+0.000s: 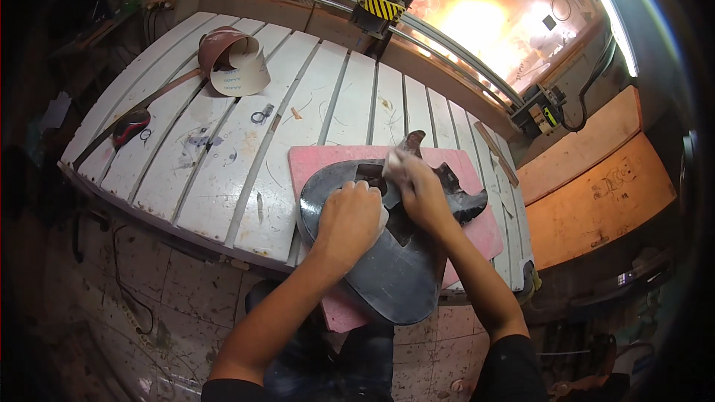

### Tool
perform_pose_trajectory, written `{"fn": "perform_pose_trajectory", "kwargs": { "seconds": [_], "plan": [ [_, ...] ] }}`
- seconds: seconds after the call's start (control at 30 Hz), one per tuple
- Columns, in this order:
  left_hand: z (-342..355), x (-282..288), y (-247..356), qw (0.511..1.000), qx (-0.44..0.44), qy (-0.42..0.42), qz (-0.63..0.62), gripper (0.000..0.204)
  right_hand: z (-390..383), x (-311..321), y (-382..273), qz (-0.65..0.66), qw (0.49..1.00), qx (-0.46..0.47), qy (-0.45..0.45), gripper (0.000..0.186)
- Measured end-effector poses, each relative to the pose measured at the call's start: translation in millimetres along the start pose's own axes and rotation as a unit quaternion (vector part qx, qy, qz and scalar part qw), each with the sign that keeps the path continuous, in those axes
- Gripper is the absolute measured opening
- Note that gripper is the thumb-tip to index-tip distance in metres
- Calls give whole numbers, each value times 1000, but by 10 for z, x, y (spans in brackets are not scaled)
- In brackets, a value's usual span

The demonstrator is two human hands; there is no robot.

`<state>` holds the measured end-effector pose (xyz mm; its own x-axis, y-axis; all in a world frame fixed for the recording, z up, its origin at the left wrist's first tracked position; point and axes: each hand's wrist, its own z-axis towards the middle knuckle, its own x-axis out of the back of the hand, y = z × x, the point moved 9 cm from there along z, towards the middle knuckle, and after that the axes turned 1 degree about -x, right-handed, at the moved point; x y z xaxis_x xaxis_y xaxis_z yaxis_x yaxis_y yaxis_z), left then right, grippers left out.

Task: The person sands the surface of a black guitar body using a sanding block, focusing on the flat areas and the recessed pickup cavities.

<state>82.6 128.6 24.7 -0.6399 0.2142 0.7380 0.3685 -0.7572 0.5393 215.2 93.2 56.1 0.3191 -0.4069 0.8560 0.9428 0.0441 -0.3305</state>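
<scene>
A dark grey electric guitar body with cut-out cavities and two horns lies on a pink foam pad. My left hand is closed on the body beside a cavity, knuckles up, its fingertips hidden. Near the base of the upper horn, my right hand pinches a small pale piece that looks like folded sandpaper. Motion blurs the right fingers. Whitish dust coats both hands and patches of the guitar's surface.
The white slatted table carries a sandpaper roll, a red-and-black tape measure and a wooden strip. A machine gantry spans the far side. Orange-brown boards stand at the right.
</scene>
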Motion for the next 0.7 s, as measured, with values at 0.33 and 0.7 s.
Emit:
{"fn": "perform_pose_trajectory", "kwargs": {
  "seconds": [0.33,0.7],
  "plan": [
    [-8,23,-28,1000,-1,2,6,23,-11,-26,40,10,1000,-1,-6,32],
    [-11,17,-39,1000,6,-8,12,23,-130,-61,-19,-26,999,43,-2,31]
  ]
}}
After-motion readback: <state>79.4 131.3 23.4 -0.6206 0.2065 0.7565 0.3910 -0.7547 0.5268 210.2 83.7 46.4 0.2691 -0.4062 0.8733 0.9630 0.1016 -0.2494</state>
